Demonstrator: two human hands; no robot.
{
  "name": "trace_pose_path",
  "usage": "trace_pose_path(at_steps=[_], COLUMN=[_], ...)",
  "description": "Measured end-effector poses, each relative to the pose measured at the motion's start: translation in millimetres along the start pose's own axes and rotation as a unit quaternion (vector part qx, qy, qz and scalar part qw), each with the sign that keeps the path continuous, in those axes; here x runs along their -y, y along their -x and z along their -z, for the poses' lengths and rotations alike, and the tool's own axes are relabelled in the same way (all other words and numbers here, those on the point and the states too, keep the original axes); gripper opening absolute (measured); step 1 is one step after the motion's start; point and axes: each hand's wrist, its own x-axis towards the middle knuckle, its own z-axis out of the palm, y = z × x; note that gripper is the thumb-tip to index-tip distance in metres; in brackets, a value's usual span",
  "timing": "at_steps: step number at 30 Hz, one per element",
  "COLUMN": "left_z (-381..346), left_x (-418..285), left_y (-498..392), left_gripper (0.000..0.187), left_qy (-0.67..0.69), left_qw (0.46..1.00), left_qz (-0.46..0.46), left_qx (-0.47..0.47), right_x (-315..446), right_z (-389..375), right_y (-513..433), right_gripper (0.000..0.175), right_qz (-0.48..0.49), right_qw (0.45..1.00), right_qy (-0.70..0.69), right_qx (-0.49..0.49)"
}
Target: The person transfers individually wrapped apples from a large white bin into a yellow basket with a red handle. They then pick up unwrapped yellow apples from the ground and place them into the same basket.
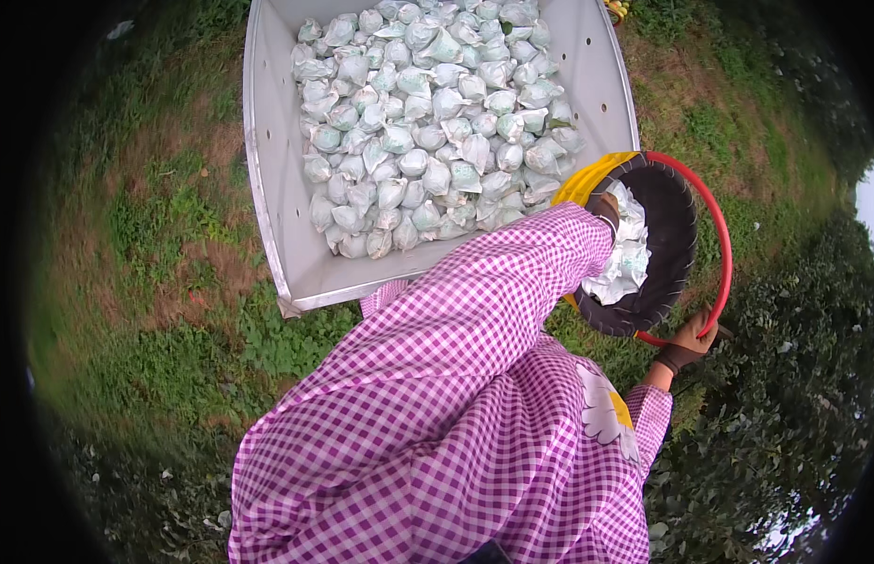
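A metal bin (268,204) before me holds many round things wrapped in white paper bags (416,162), probably bagged fruit. At its near right corner a yellow bucket or basket (595,176) with a black stitched lining (666,233) is tilted, its mouth turned towards me. More white bagged pieces (624,264) lie inside, along its left side. My left hand (607,210), in a dark glove, reaches across to the basket's rim beside these pieces; its fingers are mostly hidden. My right hand (693,338), in a brown fingerless-looking glove, grips the red hoop handle (722,254) at its lower end.
Grass and bare soil (176,247) surround the bin. Dense leafy branches (768,395) stand close on my right, and more foliage (148,486) is at lower left. Yellow round things (618,8) show beyond the bin's far right side.
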Motion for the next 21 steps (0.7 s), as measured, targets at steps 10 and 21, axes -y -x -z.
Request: trace_pose_path(at_steps=[10, 21], left_z=[26, 166], left_x=[-16, 161], left_y=[55, 202], left_gripper=[0.033, 0.088], left_qy=[0.081, 0.575], left_qw=[0.989, 0.791], left_qz=[0.041, -0.202], left_qx=[-0.117, -0.052], right_x=[-18, -11], right_z=[18, 22], right_y=[8, 10], right_gripper=[0.031, 0.032], right_qz=[-0.089, -0.089], right_qw=[0.989, 0.970], right_qy=[-0.120, -0.222], right_qx=[-0.011, 0.051])
